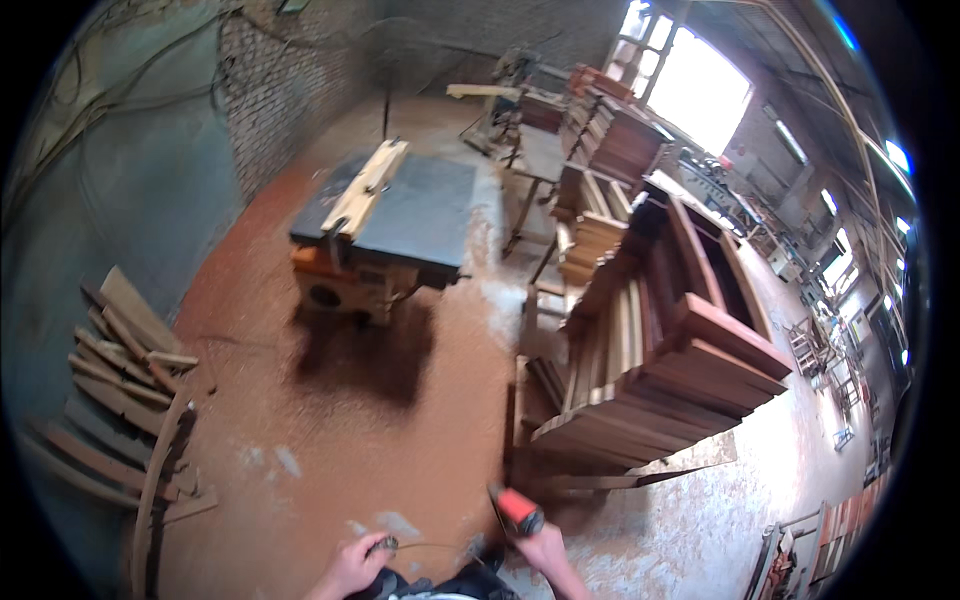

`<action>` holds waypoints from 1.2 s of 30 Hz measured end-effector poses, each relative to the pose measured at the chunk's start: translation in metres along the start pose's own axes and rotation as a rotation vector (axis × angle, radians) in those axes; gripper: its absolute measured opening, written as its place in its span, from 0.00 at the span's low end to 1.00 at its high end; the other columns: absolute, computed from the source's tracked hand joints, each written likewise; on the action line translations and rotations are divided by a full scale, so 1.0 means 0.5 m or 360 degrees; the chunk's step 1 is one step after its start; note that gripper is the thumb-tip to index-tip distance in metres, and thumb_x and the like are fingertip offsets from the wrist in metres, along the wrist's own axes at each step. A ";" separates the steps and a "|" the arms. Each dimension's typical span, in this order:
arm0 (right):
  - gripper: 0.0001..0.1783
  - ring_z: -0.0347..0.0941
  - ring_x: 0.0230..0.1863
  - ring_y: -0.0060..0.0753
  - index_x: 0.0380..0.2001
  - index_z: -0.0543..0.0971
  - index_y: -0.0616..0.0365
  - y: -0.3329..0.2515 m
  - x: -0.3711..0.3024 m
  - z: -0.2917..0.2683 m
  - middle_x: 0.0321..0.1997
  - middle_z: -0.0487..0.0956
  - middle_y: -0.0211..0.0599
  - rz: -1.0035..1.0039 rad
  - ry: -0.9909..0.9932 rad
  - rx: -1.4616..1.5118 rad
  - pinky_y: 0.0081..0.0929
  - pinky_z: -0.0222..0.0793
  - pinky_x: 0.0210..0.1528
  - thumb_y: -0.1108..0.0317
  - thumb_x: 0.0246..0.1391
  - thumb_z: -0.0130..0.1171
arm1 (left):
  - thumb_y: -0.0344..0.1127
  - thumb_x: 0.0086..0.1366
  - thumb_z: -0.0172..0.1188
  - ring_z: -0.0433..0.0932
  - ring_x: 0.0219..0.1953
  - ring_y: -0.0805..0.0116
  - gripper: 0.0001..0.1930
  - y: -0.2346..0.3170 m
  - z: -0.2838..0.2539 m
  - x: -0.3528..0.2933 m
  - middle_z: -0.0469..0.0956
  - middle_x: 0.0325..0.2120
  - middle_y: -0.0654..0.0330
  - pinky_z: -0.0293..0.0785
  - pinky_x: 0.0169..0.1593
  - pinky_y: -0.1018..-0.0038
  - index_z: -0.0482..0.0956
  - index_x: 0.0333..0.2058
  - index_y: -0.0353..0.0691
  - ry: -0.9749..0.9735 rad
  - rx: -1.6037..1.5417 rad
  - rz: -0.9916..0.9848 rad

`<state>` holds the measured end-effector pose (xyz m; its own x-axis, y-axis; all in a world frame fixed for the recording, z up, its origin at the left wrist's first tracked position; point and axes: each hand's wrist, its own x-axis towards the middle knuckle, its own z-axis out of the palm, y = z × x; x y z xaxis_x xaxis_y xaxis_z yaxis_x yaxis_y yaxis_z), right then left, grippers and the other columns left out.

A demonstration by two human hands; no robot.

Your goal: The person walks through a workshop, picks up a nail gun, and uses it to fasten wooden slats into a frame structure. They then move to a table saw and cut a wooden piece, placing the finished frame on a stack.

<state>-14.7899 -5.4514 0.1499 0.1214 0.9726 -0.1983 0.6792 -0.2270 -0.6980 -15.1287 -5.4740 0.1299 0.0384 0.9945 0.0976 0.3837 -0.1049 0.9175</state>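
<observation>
- At the lower edge of the head view, I see the wearer's left hand [352, 568], its fingers curled round a small dark piece [384, 545] whose kind I cannot tell.
- Across from it, the right hand [543, 548] grasps a red tool [518, 508] by its dark lower end; the body slants up and leftward above the floor, and I cannot make out each finger.
- Between the two hands I can follow a thin yellowish line [430, 545], though not where it ends.
- Beyond them spreads the reddish-brown floor [420, 440], and farther out I have a dark machine table [440, 200] bearing a pale board [360, 195].
- Over on my left, curved wooden pieces [120, 404] lie in a pile by the blue-grey wall [130, 210].
- Off to the right, beyond the red tool, I get a large stack of brown boards [640, 405], with a bright window [700, 90] farther back.
</observation>
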 end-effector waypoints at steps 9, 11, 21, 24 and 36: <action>0.22 0.58 0.20 0.29 0.25 0.68 0.47 -0.642 0.207 0.304 0.17 0.61 0.25 0.0201 -0.0582 0.2789 0.37 0.63 0.33 0.45 0.66 0.42 | 0.34 0.64 0.60 0.82 0.34 0.59 0.13 -0.039 -0.304 0.114 0.81 0.31 0.50 0.76 0.36 0.70 0.77 0.44 0.33 0.0125 -0.0386 -0.0289; 0.23 0.61 0.19 0.29 0.25 0.70 0.47 -0.705 0.234 0.369 0.16 0.63 0.25 0.0276 -0.0681 0.2847 0.37 0.64 0.32 0.43 0.66 0.42 | 0.34 0.64 0.61 0.82 0.33 0.60 0.13 -0.055 -0.366 0.144 0.80 0.30 0.51 0.76 0.36 0.70 0.77 0.44 0.34 0.0135 -0.0339 -0.0273; 0.20 0.63 0.21 0.31 0.27 0.69 0.50 -0.873 0.434 0.620 0.19 0.65 0.28 0.0294 -0.1014 0.2826 0.39 0.66 0.32 0.48 0.66 0.43 | 0.35 0.63 0.62 0.82 0.30 0.56 0.15 -0.191 -0.562 0.354 0.80 0.28 0.50 0.76 0.33 0.67 0.76 0.46 0.34 0.0258 -0.0109 -0.0208; 0.20 0.64 0.23 0.32 0.26 0.67 0.52 -0.914 0.468 0.644 0.20 0.65 0.30 0.0208 -0.0978 0.2764 0.39 0.67 0.34 0.50 0.67 0.44 | 0.38 0.61 0.64 0.81 0.28 0.53 0.17 -0.204 -0.599 0.430 0.79 0.26 0.49 0.76 0.29 0.66 0.76 0.47 0.37 0.0209 0.0037 -0.0124; 0.21 0.63 0.20 0.29 0.29 0.70 0.49 -1.096 0.584 0.776 0.19 0.65 0.27 0.0035 -0.0635 0.2792 0.39 0.67 0.29 0.45 0.66 0.41 | 0.39 0.64 0.60 0.78 0.23 0.50 0.14 -0.327 -0.846 0.639 0.75 0.21 0.48 0.71 0.26 0.61 0.72 0.41 0.35 -0.0542 -0.0443 -0.0154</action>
<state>-15.4074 -5.0622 0.2074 -0.2248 0.9598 -0.1680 -0.8316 -0.2789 -0.4803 -15.5692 -5.1399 0.1743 0.3340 0.9388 -0.0836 0.1396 0.0384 0.9895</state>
